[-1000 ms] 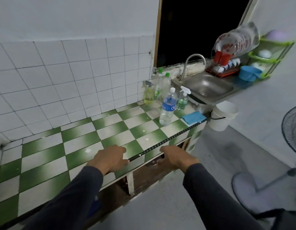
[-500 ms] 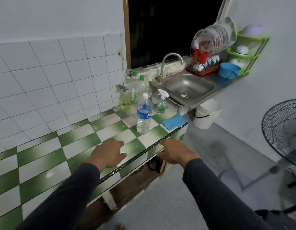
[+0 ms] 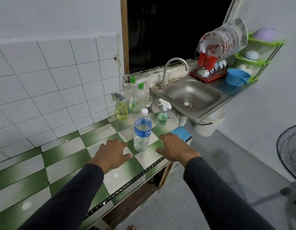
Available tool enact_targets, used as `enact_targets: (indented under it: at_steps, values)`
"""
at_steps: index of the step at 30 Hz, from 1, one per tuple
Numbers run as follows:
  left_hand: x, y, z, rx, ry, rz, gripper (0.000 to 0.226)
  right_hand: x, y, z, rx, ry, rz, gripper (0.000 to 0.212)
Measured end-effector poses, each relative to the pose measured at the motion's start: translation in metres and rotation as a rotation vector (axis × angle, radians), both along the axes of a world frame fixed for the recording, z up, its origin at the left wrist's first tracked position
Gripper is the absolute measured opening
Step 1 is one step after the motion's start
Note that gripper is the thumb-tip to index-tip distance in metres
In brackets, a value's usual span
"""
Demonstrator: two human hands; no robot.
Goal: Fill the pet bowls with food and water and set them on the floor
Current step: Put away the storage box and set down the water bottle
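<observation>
Head view: my left hand (image 3: pixel 111 153) and right hand (image 3: pixel 174 147) lie wide and flat, holding nothing, beside the water bottle (image 3: pixel 142 131) mid-frame.

Across the frame's lower left ran a green-and-white checkered tiled counter (image 3: pixel 64 156), bearing a clear plastic water bottle (image 3: pixel 142 131) at centre, spray bottles behind it, and a folded blue cloth (image 3: pixel 182 132) right.

Both hands slid up from the bench (image 3: pixel 64 165) edge; left hand (image 3: pixel 111 154) and right hand (image 3: pixel 174 147) now flank the water bottle (image 3: pixel 142 130), palms down, fingers loose.
</observation>
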State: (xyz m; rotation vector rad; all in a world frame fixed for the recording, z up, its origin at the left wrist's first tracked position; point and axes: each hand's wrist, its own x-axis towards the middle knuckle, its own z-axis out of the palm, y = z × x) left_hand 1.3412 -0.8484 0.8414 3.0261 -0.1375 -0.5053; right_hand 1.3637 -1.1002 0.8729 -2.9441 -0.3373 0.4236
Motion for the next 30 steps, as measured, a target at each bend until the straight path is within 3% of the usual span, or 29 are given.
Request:
enact_targets:
  at_steps: [3, 10, 19, 24, 30]
  values:
    - [0.029, 0.004, -0.009, -0.051, 0.014, -0.002, 0.076, 0.028, 0.005, 0.004, 0.128, -0.025, -0.009, 0.058]
    - [0.080, 0.007, -0.032, -0.230, -0.036, 0.028, 0.108, 0.084, 0.016, 0.003, 0.432, -0.017, -0.105, 0.086]
    - [0.104, -0.001, -0.085, -0.712, 0.046, 0.248, 0.136, 0.117, 0.033, -0.026, 0.894, 0.121, -0.285, 0.111]
    - [0.115, -0.005, -0.114, -0.852, 0.034, 0.284, 0.142, 0.142, 0.043, -0.040, 0.967, 0.184, -0.261, 0.099]
    - [0.134, -0.014, -0.141, -1.022, 0.042, 0.313, 0.119, 0.165, 0.047, -0.051, 0.977, 0.237, -0.179, 0.087]
